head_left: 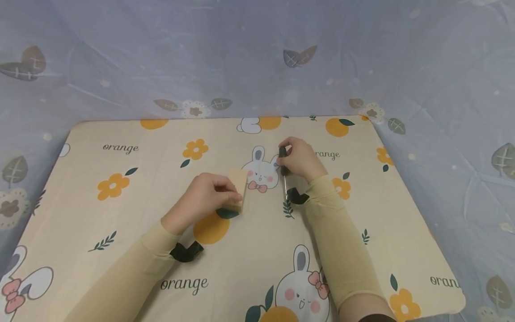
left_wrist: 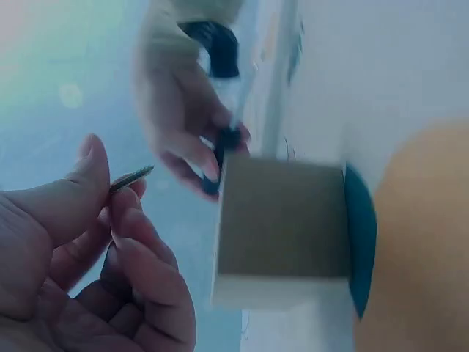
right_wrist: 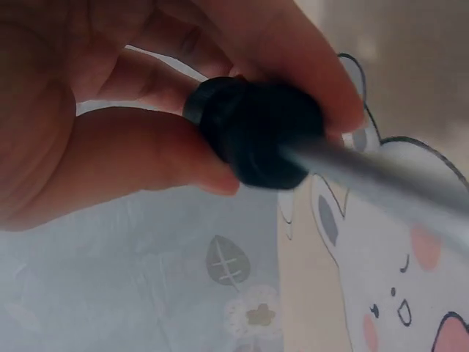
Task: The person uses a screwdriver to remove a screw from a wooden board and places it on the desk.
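My left hand [head_left: 209, 194] pinches a small screw [left_wrist: 130, 180] between thumb and forefinger, its pointed threaded end sticking out past the fingertips. Beside that hand, a pale wooden block [head_left: 239, 181] stands on the patterned cloth; the fingers overlap it in the head view, while the left wrist view shows a gap between them. My right hand [head_left: 299, 158] grips a screwdriver [right_wrist: 271, 136] by its dark handle, the metal shaft pointing down toward the cloth. In the head view the screw is hidden by the left hand.
A cream tablecloth [head_left: 153, 214] printed with oranges, flowers and rabbits covers the table. Behind and at both sides hangs a grey-blue curtain [head_left: 249, 53] with leaf prints. Dark wrist mounts [head_left: 187, 252] stick out from both sleeves.
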Motion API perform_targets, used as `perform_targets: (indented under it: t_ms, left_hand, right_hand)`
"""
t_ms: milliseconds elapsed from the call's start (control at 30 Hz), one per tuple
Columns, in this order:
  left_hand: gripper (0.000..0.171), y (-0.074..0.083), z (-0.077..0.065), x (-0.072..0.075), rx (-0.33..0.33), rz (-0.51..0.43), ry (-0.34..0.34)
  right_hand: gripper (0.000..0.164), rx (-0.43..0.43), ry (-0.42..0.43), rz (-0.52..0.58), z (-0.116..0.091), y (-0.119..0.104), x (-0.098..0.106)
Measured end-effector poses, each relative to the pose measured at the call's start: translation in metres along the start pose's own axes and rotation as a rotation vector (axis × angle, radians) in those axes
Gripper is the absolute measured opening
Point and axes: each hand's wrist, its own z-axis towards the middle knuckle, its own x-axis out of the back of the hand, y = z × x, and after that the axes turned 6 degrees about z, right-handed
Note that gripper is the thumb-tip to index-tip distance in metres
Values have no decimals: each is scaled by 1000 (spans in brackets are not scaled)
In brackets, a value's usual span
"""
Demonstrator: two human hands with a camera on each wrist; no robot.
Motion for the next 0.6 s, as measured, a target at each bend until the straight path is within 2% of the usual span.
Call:
perform_targets:
  t_ms: [100, 267, 467, 600]
  left_hand:
    - [18, 1, -5, -5, 37, -25, -64]
    - [30, 2, -14, -18, 69, -34, -157]
    - [37, 1, -19, -36, 138, -48, -226]
    - [38, -1, -22, -46, 188, 1, -265]
  right_hand:
    - [53, -19, -22, -16, 3, 3, -1]
    - [49, -29, -7, -90, 7, 7, -3]
    - [41, -58, -21, -92, 7, 7, -7]
    - [40, -71, -30, -97, 6, 4, -12]
